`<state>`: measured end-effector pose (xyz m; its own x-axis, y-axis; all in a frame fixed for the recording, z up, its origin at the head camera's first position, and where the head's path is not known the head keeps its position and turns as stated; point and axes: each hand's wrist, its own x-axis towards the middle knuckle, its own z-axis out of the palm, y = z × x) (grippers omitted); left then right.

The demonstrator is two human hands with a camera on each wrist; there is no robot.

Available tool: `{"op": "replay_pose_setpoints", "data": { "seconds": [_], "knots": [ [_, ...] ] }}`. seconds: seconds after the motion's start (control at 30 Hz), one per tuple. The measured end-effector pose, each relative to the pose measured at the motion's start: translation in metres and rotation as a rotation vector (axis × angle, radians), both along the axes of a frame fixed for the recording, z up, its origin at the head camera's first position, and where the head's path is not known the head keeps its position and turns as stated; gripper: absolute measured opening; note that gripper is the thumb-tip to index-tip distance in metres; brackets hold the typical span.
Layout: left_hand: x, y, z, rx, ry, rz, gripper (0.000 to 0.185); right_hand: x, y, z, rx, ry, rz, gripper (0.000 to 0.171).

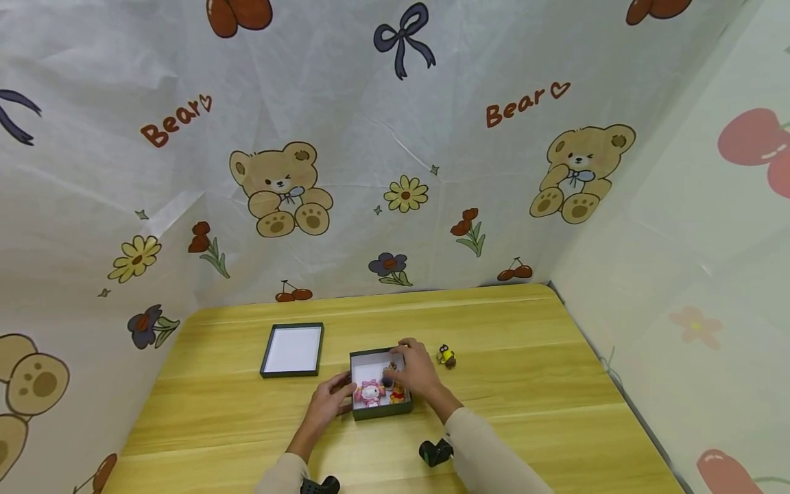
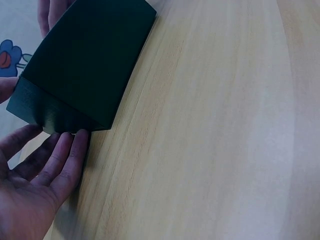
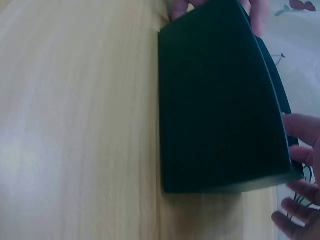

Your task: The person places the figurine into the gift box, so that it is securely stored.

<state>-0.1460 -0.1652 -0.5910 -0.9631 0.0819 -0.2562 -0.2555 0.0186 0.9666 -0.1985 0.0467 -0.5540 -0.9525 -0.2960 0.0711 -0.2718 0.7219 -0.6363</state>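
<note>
A dark green box (image 1: 381, 412) with a white inside stands on the table, its open top facing up. Inside lie a pink toy figure (image 1: 370, 392) with a white face, an orange-and-red toy figure (image 1: 398, 394), and a dark-bodied toy figure (image 1: 388, 379) partly covered by a thumb. My left hand (image 1: 329, 399) holds the box's left side, thumb by the rim and fingertips (image 2: 62, 140) along the lower edge. Over the right side reaches my right hand (image 1: 417, 369), its thumb at the dark-bodied figure and its fingers (image 3: 300, 127) spread about the rim.
A shallow dark green lid (image 1: 292, 350) with a white inside lies at the left. Right of the box is a small yellow-and-black toy figure (image 1: 446, 356). The wooden table (image 1: 531, 384) meets a printed cloth backdrop (image 1: 352, 254) at its far edge.
</note>
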Motion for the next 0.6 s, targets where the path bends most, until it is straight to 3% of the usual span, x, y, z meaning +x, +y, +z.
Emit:
{"op": "replay_pose_setpoints", "data": {
  "seconds": [0.23,0.3,0.43,0.6],
  "knots": [
    [0.011,0.003,0.033,-0.002,0.008,-0.012,0.053,-0.006,0.014,-0.001,-0.113,0.004,0.074,0.042],
    [0.012,0.004,0.037,-0.006,0.012,-0.015,0.054,-0.009,0.019,-0.002,-0.136,0.015,0.075,0.042],
    [0.010,0.003,0.030,-0.002,0.002,-0.012,0.053,-0.013,0.030,-0.004,-0.171,0.041,0.048,0.038],
    [0.002,0.000,0.004,-0.014,0.010,-0.002,0.055,-0.019,0.048,-0.007,-0.196,0.090,0.015,0.036]
  ]
}}
